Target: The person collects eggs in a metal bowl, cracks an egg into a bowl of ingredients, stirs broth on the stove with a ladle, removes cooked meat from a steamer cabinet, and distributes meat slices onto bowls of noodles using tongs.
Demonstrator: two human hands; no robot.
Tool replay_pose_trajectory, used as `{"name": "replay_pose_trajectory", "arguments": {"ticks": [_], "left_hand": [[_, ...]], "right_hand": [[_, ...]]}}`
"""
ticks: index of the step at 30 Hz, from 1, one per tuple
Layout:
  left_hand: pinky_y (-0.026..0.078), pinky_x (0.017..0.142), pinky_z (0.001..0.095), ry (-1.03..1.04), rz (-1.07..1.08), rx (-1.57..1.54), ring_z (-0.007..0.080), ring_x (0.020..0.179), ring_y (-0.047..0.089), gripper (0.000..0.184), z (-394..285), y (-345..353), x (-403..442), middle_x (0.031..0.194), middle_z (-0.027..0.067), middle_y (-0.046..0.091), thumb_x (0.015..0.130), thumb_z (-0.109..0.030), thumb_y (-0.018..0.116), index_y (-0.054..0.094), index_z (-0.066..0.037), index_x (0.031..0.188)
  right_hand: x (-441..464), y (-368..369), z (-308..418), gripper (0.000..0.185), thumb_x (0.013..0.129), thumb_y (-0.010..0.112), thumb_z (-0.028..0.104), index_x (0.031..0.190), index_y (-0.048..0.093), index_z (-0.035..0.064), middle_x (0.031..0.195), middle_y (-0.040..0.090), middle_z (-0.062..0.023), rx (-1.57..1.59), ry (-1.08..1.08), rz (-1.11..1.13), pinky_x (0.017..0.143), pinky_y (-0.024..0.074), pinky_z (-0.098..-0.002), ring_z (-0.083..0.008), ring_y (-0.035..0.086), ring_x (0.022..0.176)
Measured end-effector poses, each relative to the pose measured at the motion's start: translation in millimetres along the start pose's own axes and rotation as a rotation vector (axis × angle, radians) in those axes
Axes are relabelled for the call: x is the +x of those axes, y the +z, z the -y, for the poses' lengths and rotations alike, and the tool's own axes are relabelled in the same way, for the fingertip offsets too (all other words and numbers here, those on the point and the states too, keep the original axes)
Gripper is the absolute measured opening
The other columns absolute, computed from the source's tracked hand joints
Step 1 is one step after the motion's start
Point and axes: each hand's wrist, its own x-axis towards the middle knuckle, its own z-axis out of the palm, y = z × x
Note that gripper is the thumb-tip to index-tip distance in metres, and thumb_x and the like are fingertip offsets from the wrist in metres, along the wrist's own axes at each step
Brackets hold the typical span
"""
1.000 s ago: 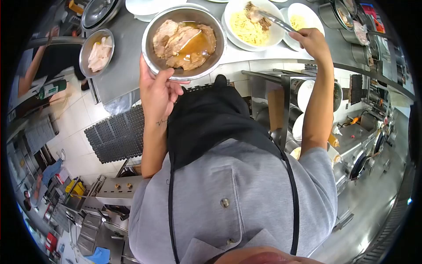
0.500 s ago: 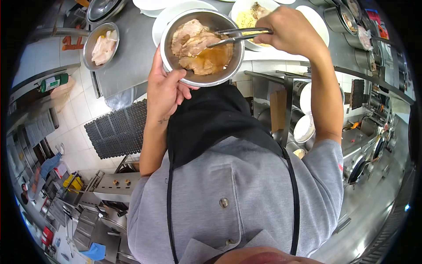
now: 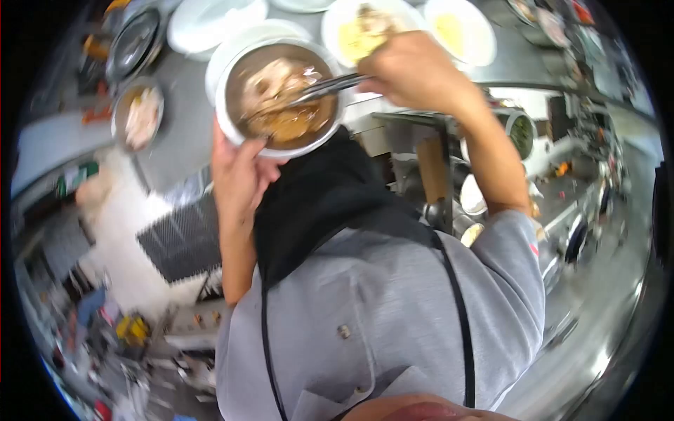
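Note:
A round metal bowl (image 3: pixel 232 119) holds slices of cooked meat (image 3: pixel 270 81) in brown liquid. Its near left rim is gripped by my left hand (image 3: pixel 242 168), thumb over the edge. My right hand (image 3: pixel 414 70) is closed round a pair of metal tongs (image 3: pixel 337 84), whose tips reach down into the meat and sauce. Motion blur hides whether the tips pinch a slice. Just beyond my right hand stands a white plate (image 3: pixel 333 17) of yellow noodles with a piece of meat on top. Another plate (image 3: pixel 484 42) with yellow food sits to its right.
On the steel counter (image 3: pixel 172 130), a metal bowl of pale raw-looking meat (image 3: pixel 140 123) stands at left. White plates (image 3: pixel 210 28) line the back. Metal containers (image 3: pixel 540 28) are at the far right. A black mat (image 3: pixel 182 242) lies on the floor.
The view has shifted, and the bowl and both hands appear further left. The tong tips have gone lower and further left across the bowl, deeper into the meat and sauce.

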Motion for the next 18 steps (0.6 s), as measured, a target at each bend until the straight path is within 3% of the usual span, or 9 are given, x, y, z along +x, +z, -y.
{"name": "replay_pose_trajectory", "arguments": {"ticks": [4, 7, 9, 11, 14, 18], "left_hand": [[0.039, 0.029, 0.0182, -0.025, -0.002, 0.072, 0.0172, 0.049, 0.062, 0.070, -6, 16, 4, 0.105, 0.0218, 0.060, 0.083, 0.007, 0.045, 0.018, -0.003, 0.146], [0.035, 0.028, 0.0181, -0.008, 0.012, 0.076, 0.0156, 0.047, 0.061, 0.067, -8, 32, 11, 0.101, 0.0181, 0.060, 0.084, 0.002, 0.048, 0.021, -0.005, 0.145], [0.036, 0.028, 0.0179, 0.002, 0.044, 0.068, 0.0155, 0.046, 0.060, 0.070, -14, 48, 20, 0.102, 0.0192, 0.060, 0.084, 0.001, 0.049, 0.017, -0.005, 0.146], [0.037, 0.029, 0.0175, -0.016, 0.140, 0.074, 0.0157, 0.046, 0.060, 0.071, -16, 65, 34, 0.105, 0.0206, 0.060, 0.084, 0.001, 0.049, 0.015, -0.005, 0.147], [0.039, 0.029, 0.0180, -0.004, 0.221, 0.068, 0.0184, 0.050, 0.063, 0.070, -16, 97, 58, 0.110, 0.0218, 0.059, 0.085, 0.003, 0.046, 0.014, -0.005, 0.147], [0.038, 0.029, 0.0185, -0.005, 0.289, 0.056, 0.0208, 0.054, 0.066, 0.068, -10, 135, 87, 0.109, 0.0214, 0.059, 0.086, 0.004, 0.044, 0.015, -0.006, 0.146]], "right_hand": [[-14, -6, -6, 0.020, 0.075, 0.073, 0.026, 0.076, 0.071, 0.0066, 0.067, 0.064, -0.0146, 0.013, 0.119, 0.012, 0.063, 0.0497, -0.0436, -0.0343, 0.065, 0.071], [-38, -12, -25, 0.022, 0.076, 0.072, 0.029, 0.077, 0.070, 0.0066, 0.066, 0.063, -0.0143, 0.124, 0.186, -0.032, 0.064, 0.0487, -0.0442, -0.0344, 0.064, 0.071], [-61, -8, -47, 0.024, 0.078, 0.072, 0.032, 0.080, 0.071, 0.0073, 0.064, 0.062, -0.0138, 0.255, 0.203, -0.194, 0.063, 0.0464, -0.0435, -0.0342, 0.062, 0.069], [-88, -20, -66, 0.024, 0.079, 0.072, 0.031, 0.083, 0.072, 0.0069, 0.061, 0.060, -0.0139, 0.291, 0.290, -0.240, 0.059, 0.0443, -0.0399, -0.0309, 0.060, 0.061], [-128, -42, -90, 0.026, 0.080, 0.074, 0.027, 0.087, 0.072, 0.0028, 0.056, 0.053, -0.0117, 0.393, 0.511, -0.348, 0.050, 0.0369, -0.0337, -0.0186, 0.046, 0.050], [-183, -52, -136, 0.026, 0.081, 0.072, 0.027, 0.086, 0.070, 0.0007, 0.055, 0.050, -0.0115, 0.345, 0.645, -0.452, 0.050, 0.0358, -0.0330, -0.0189, 0.043, 0.050]]}}
